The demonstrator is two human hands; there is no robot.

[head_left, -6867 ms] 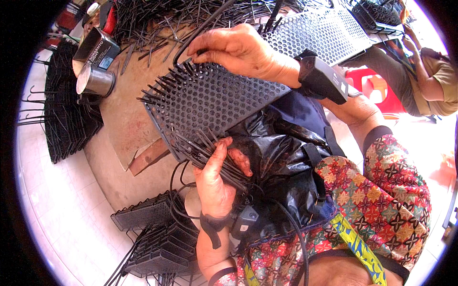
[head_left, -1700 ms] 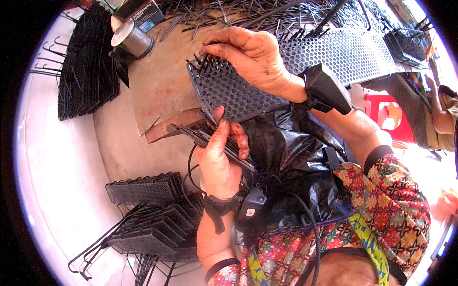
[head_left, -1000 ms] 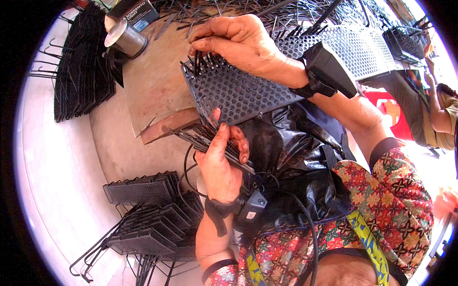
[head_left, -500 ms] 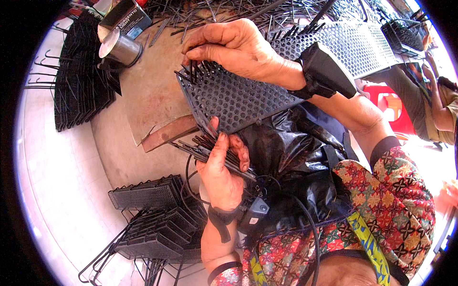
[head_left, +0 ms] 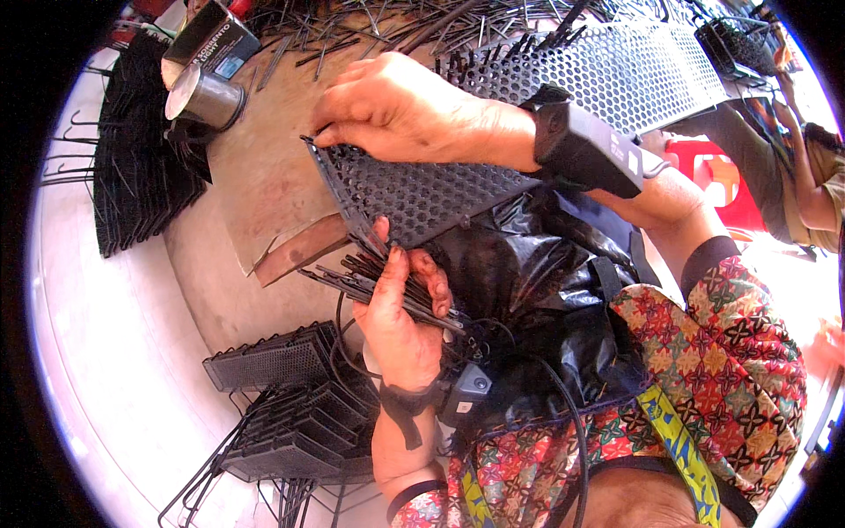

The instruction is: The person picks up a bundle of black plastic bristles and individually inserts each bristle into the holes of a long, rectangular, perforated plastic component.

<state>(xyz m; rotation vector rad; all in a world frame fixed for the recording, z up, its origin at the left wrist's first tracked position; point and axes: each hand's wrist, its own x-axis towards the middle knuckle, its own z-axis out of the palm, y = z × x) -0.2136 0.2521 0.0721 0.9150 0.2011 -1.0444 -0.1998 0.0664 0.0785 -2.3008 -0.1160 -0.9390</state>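
A black perforated panel with many round holes lies tilted in front of me, partly over a shiny black apron. My left hand is closed around a bundle of thin dark strips, its fingertips close to the panel's near left edge. Over the panel's far left corner, my right hand is bent with thumb and fingers pressed together; what they pinch, if anything, is hidden. Short dark pieces at that edge are mostly covered by the hand.
Loose dark strips are heaped at the back. A second perforated sheet lies behind my right wrist. Stacked black racks stand at far left and near left. A metal spool and box sit back left. Another person is at right.
My right hand has come lower over the panel's corner, and now covers the upright dark pieces seen before. My left hand keeps its hold on the strips. The view has shifted slightly.
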